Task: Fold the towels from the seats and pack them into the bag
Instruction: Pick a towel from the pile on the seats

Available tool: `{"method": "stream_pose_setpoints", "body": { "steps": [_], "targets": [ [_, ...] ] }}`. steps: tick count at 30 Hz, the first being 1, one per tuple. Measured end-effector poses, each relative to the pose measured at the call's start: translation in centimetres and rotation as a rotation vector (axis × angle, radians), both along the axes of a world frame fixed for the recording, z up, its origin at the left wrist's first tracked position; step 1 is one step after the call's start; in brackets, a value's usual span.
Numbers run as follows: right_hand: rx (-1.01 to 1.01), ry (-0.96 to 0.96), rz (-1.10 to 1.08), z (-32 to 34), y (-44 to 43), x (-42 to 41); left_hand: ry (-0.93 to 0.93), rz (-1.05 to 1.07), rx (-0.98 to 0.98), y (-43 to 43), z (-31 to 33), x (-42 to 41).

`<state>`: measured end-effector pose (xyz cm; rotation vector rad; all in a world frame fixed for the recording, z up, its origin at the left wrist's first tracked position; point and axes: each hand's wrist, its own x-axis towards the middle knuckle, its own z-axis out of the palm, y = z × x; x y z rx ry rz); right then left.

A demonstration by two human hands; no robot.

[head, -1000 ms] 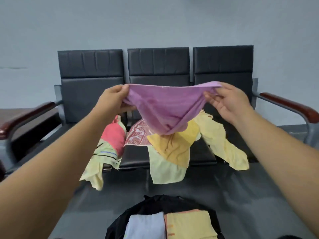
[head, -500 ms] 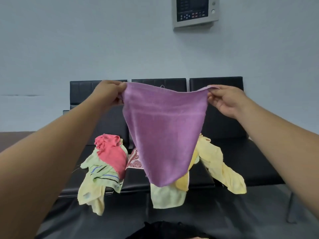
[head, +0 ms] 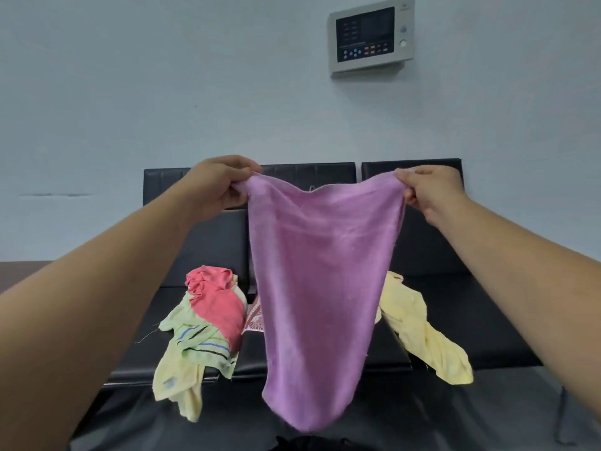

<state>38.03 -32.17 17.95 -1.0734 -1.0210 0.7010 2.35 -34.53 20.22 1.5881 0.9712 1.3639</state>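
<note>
The purple towel (head: 322, 288) hides most of the middle seat (head: 309, 172), all but a corner of a red-and-white cloth (head: 255, 319), and one end of a yellow towel (head: 419, 323). A dark shape (head: 309, 443) at the very bottom is cut off, so I cannot tell what it is. The words on the wall panel (head: 370, 34) are too small to read.

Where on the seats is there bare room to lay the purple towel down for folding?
Best bare patch: the right seat cushion, right of the pale yellow towel. The left-to-middle stretch is crowded: the pink towel, striped green towel and patterned cloth heap together there, and the purple towel hides what lies behind it.
</note>
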Motion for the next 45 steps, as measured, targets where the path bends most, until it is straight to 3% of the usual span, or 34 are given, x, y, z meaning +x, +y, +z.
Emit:
{"method": "stream_pose_setpoints", "body": {
  "steps": [4,7,11,15,20,24,28,32,36,40,42,45],
  "targets": [
    [0.051,0.011,0.188,1.2,-1.5,-2.1,-0.121,-0.288,0.008,-1.8,1.2,1.6],
    [0.093,0.018,0.395,2.5,-3.2,-4.1,-0.076,-0.452,0.001,-3.4,2.2,2.9],
    [0.134,-0.268,0.342,3.2,-4.8,-5.9,0.216,-0.338,0.079,-3.7,1.8,3.6],
    [0.125,-0.417,0.278,2.4,-5.8,-6.8,0.526,-0.118,0.146,-4.1,0.8,3.5],
    [0.076,-0.564,0.381,0.9,-6.8,-8.2,0.570,-0.066,0.126,-4.0,0.0,3.9],
    [0.051,-0.582,0.601,0.4,-7.5,-9.2,0.576,-0.089,0.095,-4.0,-0.2,4.3],
    [0.116,-0.757,0.485,-0.5,-7.2,-10.0,0.596,-0.097,0.084,-3.7,-0.5,4.3],
    [0.139,-0.666,0.431,-0.9,-6.7,-10.0,0.583,-0.129,0.079,-3.5,-1.1,4.1],
    [0.074,-0.734,0.490,-2.0,-6.6,-10.2,0.575,-0.183,0.072,-3.4,-1.9,4.2],
    [0.063,-0.680,0.488,-2.9,-6.1,-10.3,0.585,-0.190,0.070,-2.9,-2.5,4.5],
    [0.041,-0.571,0.513,-2.8,-5.9,-9.8,0.607,-0.220,0.033,-2.4,-3.0,4.2],
    [0.003,-0.328,0.571,-2.5,-5.3,-8.6,0.823,-0.300,-0.096,-1.9,-4.2,2.8]
  ]
}}
